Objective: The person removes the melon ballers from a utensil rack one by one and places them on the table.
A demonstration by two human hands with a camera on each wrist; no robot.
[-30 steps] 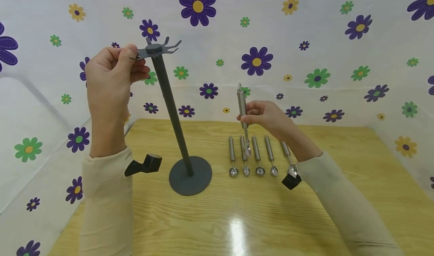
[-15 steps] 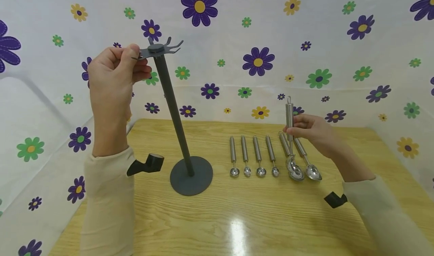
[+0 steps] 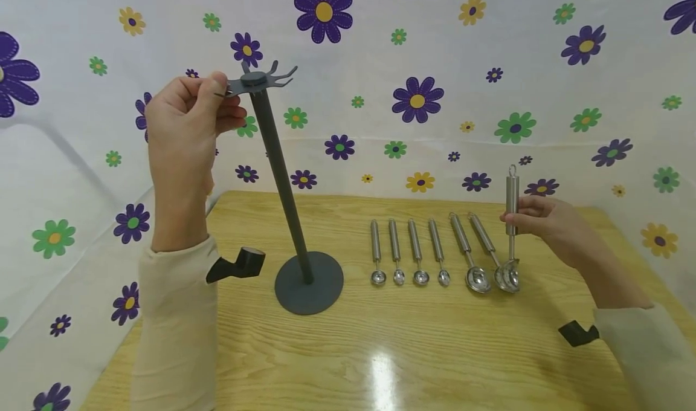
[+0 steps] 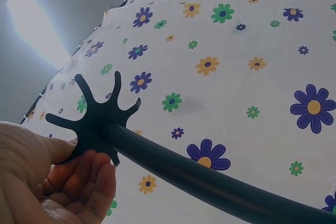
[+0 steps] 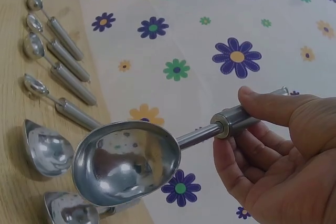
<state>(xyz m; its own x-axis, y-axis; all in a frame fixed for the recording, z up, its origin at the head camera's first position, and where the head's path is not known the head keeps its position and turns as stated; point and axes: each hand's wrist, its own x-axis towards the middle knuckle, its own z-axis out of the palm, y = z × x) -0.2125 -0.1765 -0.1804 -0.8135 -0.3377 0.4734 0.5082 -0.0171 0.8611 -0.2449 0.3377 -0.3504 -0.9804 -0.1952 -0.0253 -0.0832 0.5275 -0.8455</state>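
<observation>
My left hand pinches one arm of the hooked top of a dark grey stand. Its pole leans slightly in the head view, and its round base rests on the table. In the left wrist view, thumb and fingers close on the edge of the hooked top. At the right, my right hand holds a metal scoop by its handle, nearly upright with the bowl down. In the right wrist view the oval bowl shows. No utensil hangs on the hooks.
Several small metal scoops lie in a row on the wooden table. Two larger scoops lie right of them, one partly behind the held scoop's bowl. A flowered cloth stands behind the table.
My right hand has carried a scoop rightward, from above the small scoops, past the larger ones, to the row's right end. The left hand keeps its grip on the stand.
</observation>
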